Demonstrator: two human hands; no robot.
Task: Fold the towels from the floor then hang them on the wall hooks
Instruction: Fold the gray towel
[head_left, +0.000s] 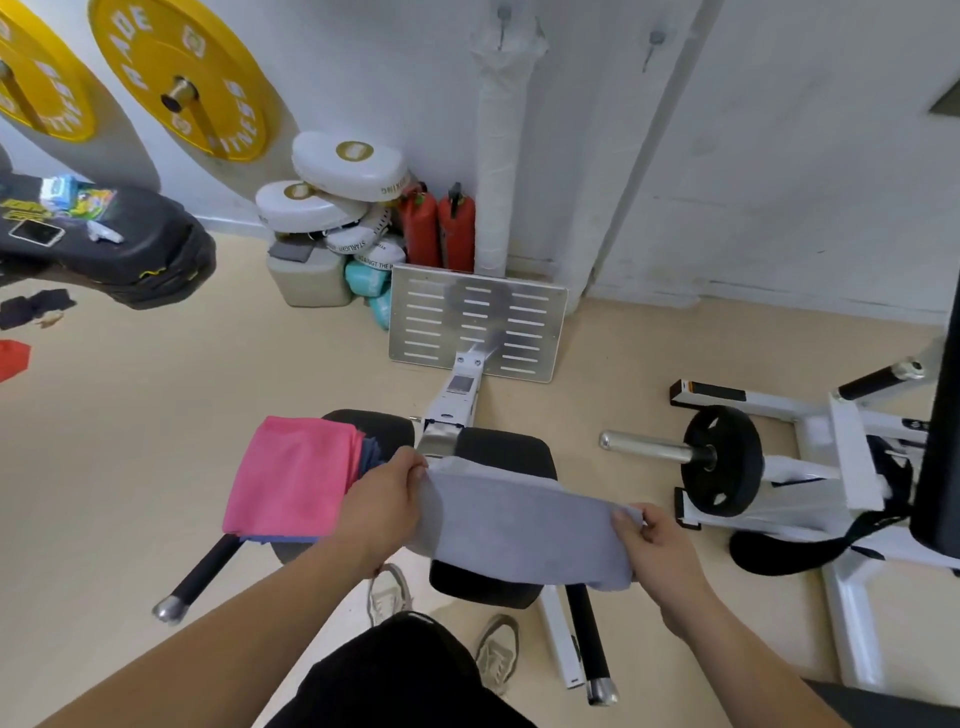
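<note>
A pale grey towel is stretched between my two hands above the black pads of a gym machine. My left hand pinches its upper left corner and my right hand pinches its right end. To the left, a folded pink towel lies on a blue one on the machine's left pad. Two wall hooks show high on the white wall. A red cloth and dark cloths lie on the floor at far left.
A metal footplate stands ahead, with white pads and red extinguishers behind it. A weight plate on a bar and a white frame sit at the right. Yellow plates hang on the wall. A black bench holds a phone.
</note>
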